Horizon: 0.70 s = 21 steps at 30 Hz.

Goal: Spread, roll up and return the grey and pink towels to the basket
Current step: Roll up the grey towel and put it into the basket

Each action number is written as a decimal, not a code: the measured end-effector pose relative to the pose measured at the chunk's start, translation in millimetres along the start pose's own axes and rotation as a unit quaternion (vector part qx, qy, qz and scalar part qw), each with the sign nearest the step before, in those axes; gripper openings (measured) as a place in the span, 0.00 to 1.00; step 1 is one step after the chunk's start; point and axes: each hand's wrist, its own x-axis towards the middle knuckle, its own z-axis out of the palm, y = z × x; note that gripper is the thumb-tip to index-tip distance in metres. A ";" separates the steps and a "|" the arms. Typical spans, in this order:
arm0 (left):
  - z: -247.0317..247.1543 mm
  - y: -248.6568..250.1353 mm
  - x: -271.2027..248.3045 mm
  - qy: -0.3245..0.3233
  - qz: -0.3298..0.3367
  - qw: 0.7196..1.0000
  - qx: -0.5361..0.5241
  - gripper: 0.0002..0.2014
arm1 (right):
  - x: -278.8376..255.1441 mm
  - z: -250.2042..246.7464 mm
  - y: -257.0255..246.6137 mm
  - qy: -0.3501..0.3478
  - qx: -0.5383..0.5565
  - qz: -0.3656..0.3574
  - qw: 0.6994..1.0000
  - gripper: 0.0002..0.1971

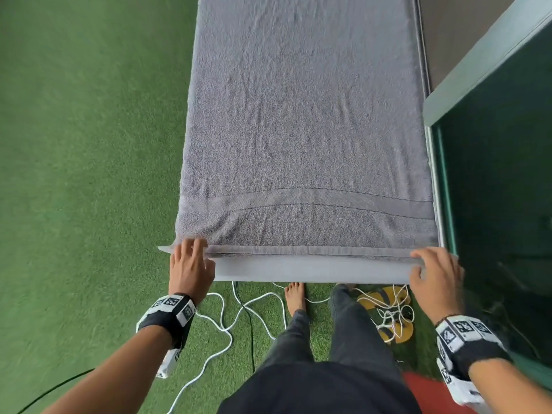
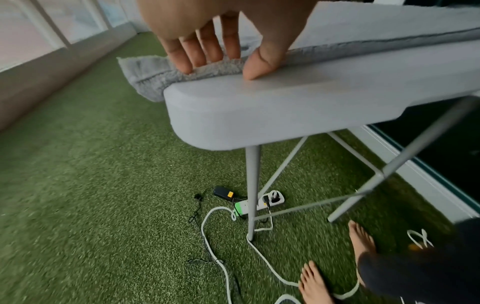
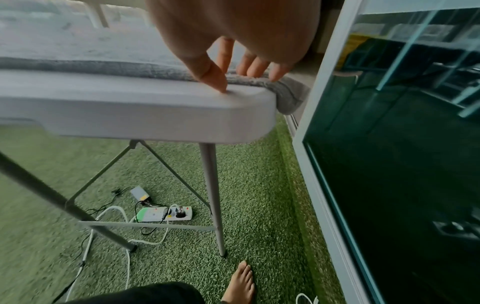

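Note:
The grey towel (image 1: 301, 130) lies spread flat along the grey folding table (image 1: 310, 270), its hem at the near edge. My left hand (image 1: 195, 252) rests on the towel's near left corner (image 2: 148, 76): straight fingers (image 2: 202, 55) on the cloth, thumb tip on the bare table (image 2: 285, 102). My right hand (image 1: 424, 261) lies the same way at the near right corner, fingers on the towel (image 3: 130, 67) and thumb on the table (image 3: 130, 107). Neither hand grips the cloth. No pink towel or basket is in view.
A dark glass door (image 1: 495, 174) stands close along the table's right side. White cables (image 1: 239, 312), a power strip (image 2: 262, 202) and yellow sandals (image 1: 385, 297) lie on the green turf by my bare feet. Table legs (image 3: 213, 195) stand below the corners.

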 end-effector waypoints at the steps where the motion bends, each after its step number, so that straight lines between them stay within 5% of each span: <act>1: 2.8 -1.3 -3.0 0.000 0.021 1.000 -0.008 0.14 | -2.8 2.0 0.3 -0.018 0.001 -0.016 1.000 0.15; 13: -7.0 -11.8 15.4 0.070 -0.014 0.994 -0.078 0.12 | 18.9 -2.7 8.1 0.096 0.105 0.064 0.988 0.11; 17: -10.0 -21.4 12.0 0.028 0.019 0.999 -0.014 0.14 | 13.4 -2.5 13.0 0.097 0.089 0.069 0.989 0.09; 21: -14.7 -23.6 27.3 -0.026 0.031 0.998 0.042 0.13 | 11.7 -0.5 19.3 0.057 0.024 0.059 0.996 0.18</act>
